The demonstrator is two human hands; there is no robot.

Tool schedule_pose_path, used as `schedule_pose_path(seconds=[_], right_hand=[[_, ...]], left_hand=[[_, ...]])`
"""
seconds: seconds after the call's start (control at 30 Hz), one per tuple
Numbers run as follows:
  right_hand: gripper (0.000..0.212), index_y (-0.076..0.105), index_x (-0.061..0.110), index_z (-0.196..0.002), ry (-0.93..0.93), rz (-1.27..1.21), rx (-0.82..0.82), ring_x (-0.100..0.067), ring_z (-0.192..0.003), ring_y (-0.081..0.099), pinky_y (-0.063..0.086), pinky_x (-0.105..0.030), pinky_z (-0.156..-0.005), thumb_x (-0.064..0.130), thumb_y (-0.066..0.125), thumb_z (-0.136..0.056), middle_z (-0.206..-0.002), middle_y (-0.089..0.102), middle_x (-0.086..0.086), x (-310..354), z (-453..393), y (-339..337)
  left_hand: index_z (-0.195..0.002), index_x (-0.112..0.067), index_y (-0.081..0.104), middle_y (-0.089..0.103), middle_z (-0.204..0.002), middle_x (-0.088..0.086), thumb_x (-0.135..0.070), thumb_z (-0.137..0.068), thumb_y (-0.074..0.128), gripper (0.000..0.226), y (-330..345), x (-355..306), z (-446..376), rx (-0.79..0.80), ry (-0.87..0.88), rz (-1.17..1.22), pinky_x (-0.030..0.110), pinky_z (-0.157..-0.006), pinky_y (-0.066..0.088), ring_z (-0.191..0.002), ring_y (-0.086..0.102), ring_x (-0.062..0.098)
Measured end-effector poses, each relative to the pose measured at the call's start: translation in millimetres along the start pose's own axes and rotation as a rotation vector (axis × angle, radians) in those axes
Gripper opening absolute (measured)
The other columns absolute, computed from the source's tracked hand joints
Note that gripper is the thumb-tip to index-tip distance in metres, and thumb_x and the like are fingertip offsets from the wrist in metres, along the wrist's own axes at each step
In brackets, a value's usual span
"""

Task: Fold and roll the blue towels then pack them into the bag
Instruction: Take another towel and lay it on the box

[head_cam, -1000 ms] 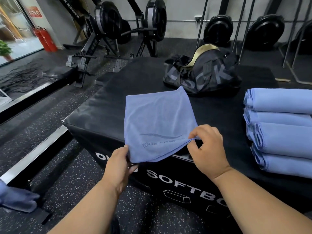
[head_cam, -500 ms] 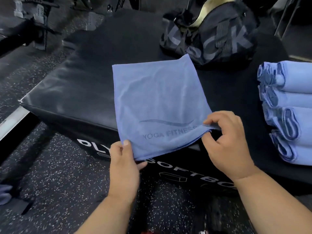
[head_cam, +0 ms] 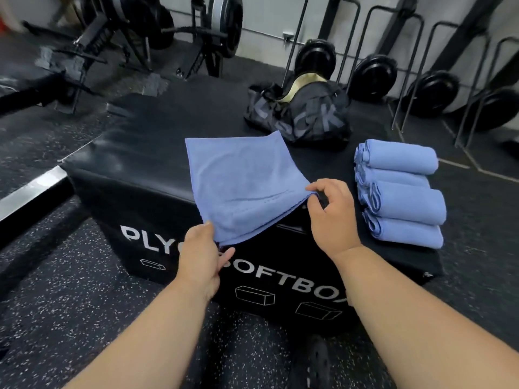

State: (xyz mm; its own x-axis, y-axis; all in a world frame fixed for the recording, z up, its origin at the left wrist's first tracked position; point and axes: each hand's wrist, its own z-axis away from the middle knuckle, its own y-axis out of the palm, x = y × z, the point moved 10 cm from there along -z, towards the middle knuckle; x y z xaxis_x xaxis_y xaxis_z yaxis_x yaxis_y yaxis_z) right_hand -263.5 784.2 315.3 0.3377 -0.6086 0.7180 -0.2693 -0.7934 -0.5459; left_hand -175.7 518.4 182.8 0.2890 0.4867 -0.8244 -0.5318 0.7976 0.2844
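Folded blue towel lies on the black plyo soft box, serving as the counter, with its near edge hanging just over the front lip so both near corners are easy to grab. Left hand pinches the near-left corner at 7 o'clock of the towel, thumb on top. Right hand pinches the near-right corner at 4 o'clock, other fingers curled loosely. Edge is held taut between them, probably to square it before the next fold or the roll (judgement). Four rolled blue towels sit in a row at 3 o'clock, touching each other, parked clear of the working area. Black duffel bag sits at 1 o'clock, just beyond the towel's far corner, top looks open; packing not yet begun.
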Motion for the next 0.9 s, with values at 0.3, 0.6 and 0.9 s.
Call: schedule_pose_path(seconds=[0.3,0.6,0.9], right_hand=[[0.027,0.067,0.037,-0.109,0.059,0.016,0.042,-0.01,-0.117,0.055,0.042,-0.019,-0.1,0.013,0.059,-0.101,-0.117,0.055,0.026,-10.6,20.9,12.8],[0.029,0.068,0.038,-0.114,0.329,-0.104,-0.067,0.004,-0.105,0.06,0.042,-0.002,-0.086,0.016,0.07,-0.096,-0.119,0.054,0.018,-42.0,36.5,5.6],[0.028,0.073,0.034,-0.104,0.333,-0.147,-0.133,-0.001,-0.097,0.062,0.043,-0.003,-0.083,0.01,0.062,-0.098,-0.119,0.06,0.005,-46.6,29.1,-1.5]], left_hand=[[-0.106,-0.01,0.072,0.081,-0.093,0.001,-0.018,-0.111,0.051,0.023,15.4,9.2,-6.5,0.067,-0.125,0.079,0.026,-0.078,0.059,-0.085,0.075,0.01],[-0.077,-0.015,0.064,0.057,-0.07,-0.003,-0.014,-0.101,0.062,0.024,0.8,-2.5,-30.3,0.099,0.02,-0.079,0.025,-0.067,0.046,-0.068,0.052,0.009],[-0.099,-0.013,0.07,0.07,-0.086,0.003,-0.009,-0.098,0.06,0.011,-29.8,-40.6,-15.6,-0.032,0.108,-0.008,0.021,-0.059,0.051,-0.064,0.06,0.007]])
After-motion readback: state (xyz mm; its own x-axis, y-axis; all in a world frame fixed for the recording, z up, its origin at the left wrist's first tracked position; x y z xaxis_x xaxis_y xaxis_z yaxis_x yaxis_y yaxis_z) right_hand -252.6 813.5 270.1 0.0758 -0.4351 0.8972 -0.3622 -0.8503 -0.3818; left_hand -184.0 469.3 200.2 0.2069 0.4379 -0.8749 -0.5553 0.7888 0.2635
